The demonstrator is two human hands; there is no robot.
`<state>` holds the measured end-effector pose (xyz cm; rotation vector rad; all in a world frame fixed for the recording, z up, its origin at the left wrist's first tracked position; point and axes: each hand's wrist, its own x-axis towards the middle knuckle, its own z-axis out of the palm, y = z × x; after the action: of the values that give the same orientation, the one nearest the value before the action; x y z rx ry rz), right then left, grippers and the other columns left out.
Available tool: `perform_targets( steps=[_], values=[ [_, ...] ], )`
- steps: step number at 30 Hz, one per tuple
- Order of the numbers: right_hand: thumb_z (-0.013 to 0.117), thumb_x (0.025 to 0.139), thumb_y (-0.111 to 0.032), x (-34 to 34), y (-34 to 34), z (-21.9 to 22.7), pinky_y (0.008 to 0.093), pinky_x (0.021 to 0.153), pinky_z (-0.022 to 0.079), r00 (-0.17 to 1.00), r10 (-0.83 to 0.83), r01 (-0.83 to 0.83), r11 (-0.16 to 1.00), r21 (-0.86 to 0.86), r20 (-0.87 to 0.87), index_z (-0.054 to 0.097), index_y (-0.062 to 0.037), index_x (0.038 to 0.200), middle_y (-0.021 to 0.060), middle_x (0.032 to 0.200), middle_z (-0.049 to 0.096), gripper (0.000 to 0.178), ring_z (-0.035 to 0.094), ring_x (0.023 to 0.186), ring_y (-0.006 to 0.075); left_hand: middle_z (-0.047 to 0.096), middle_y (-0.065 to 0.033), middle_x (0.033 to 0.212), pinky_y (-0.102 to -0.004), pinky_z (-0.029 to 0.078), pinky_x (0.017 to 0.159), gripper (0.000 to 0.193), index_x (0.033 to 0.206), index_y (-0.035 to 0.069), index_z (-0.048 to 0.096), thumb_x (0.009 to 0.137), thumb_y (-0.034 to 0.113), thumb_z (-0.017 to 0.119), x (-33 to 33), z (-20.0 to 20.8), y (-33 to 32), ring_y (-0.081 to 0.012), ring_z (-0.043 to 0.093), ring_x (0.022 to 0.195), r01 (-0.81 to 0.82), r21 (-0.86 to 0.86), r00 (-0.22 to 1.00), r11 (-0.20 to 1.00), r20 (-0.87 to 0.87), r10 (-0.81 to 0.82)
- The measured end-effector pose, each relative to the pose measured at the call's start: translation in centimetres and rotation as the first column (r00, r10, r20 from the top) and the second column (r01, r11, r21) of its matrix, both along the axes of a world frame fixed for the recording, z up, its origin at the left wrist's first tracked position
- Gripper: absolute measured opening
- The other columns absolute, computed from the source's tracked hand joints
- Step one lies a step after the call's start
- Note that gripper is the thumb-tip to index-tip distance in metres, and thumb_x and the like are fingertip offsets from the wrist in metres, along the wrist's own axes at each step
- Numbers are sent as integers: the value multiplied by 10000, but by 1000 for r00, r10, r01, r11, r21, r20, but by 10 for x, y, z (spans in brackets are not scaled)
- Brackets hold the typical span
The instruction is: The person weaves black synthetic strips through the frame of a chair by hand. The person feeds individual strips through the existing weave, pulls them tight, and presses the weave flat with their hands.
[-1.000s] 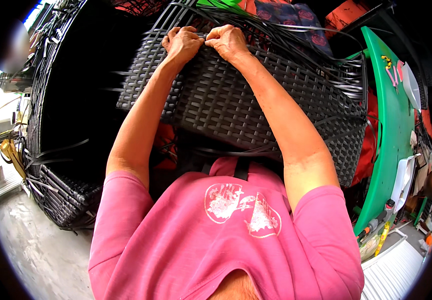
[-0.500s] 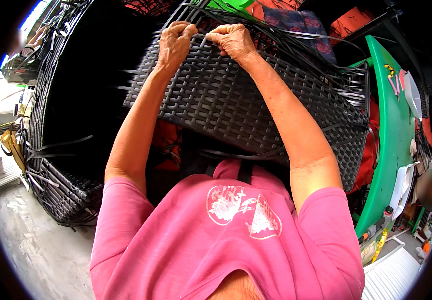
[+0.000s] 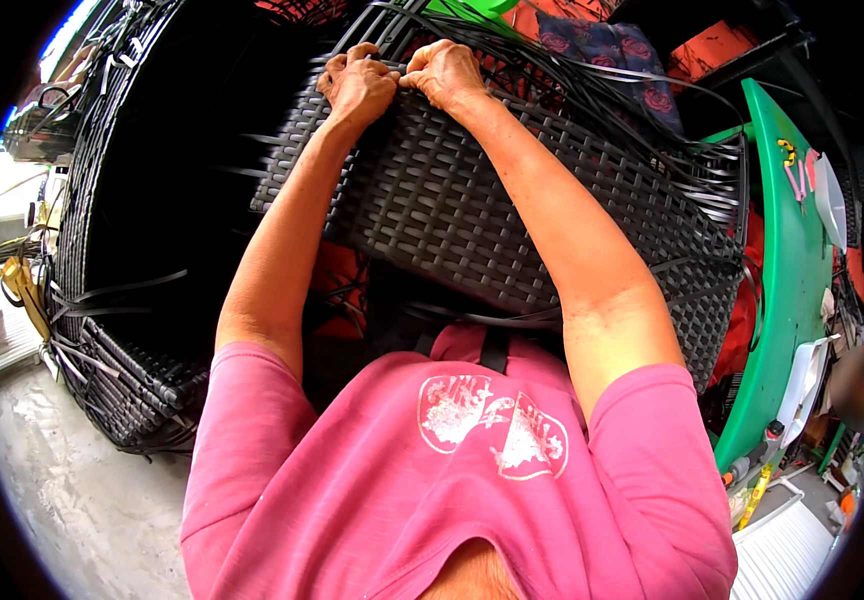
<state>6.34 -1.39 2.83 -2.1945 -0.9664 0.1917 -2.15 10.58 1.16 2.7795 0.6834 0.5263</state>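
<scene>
A dark grey woven wicker panel (image 3: pixel 452 200) slants across the middle in front of me, with loose dark weaving strips (image 3: pixel 592 95) trailing past its far edge. My left hand (image 3: pixel 360 85) lies at that far edge, its fingers bent over the weave and its thumb close to my right fingertips. Just beside it, my right hand (image 3: pixel 444 72) is closed in a pinch at the same edge. What the pinch holds is mostly hidden; it looks like a weaving strip. The two hands' fingertips almost touch.
Another dark woven piece (image 3: pixel 122 385) with loose strip ends stands at the left. On the right is a green board (image 3: pixel 777 280) carrying pink-handled pliers (image 3: pixel 800 182). A flowered cushion (image 3: pixel 612 55) lies at the back; grey floor (image 3: pixel 82 500) shows at lower left.
My left hand has shifted right, turning from a pinch to fingers bent over the edge. My right hand has moved slightly left and up, closing the gap between them.
</scene>
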Motion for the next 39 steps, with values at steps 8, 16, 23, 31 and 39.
perform_targets(
  steps=[8, 16, 23, 31, 39],
  values=[
    [673, 792, -171, -16, -19, 26, 236, 516, 502, 923, 165, 3, 900, 436, -347, 689, -80, 1010, 40, 768, 662, 236, 582, 590, 86, 587, -5, 913, -235, 396, 575, 57, 637, -20, 661, 639, -43, 713, -10, 54, 2, -87, 534, 685, 265, -589, 852, 763, 513, 100],
    [678, 759, -225, -17, 6, 29, 224, 487, 506, 907, 106, 40, 941, 335, -408, 703, -20, 793, 58, 609, 643, 209, 612, 471, 120, 619, -30, 909, -242, 430, 716, 163, 815, -24, 681, 855, 115, 607, -32, 42, 21, -102, 554, 784, 297, -492, 885, 819, 465, -42],
    [653, 713, -181, -1, 37, 5, 361, 740, 538, 993, -49, 47, 999, -16, -105, 689, -41, 716, 189, 754, 663, 144, 671, 758, 286, 522, 10, 1208, -413, 326, 926, 256, 918, 112, 702, 849, 308, 553, -19, 17, 31, -259, 424, 1132, -1, -92, 1000, 996, -27, -2],
    [711, 691, -225, -4, 52, -5, 370, 758, 531, 989, -22, 40, 991, 124, -149, 686, -57, 905, 183, 892, 665, 273, 657, 836, 305, 488, 38, 1254, -425, 317, 940, 244, 924, 142, 718, 794, 321, 616, -8, 25, 32, -249, 460, 1114, -144, -267, 984, 953, -141, 109],
    [650, 730, -176, -19, 17, 13, 333, 769, 513, 991, 30, -3, 978, 208, -129, 676, -51, 947, 125, 892, 679, 252, 656, 808, 245, 597, -75, 928, -272, 452, 701, 49, 695, -8, 691, 671, 34, 697, -5, 36, 94, -145, 577, 823, 337, -302, 837, 892, 529, -137]
  ],
)
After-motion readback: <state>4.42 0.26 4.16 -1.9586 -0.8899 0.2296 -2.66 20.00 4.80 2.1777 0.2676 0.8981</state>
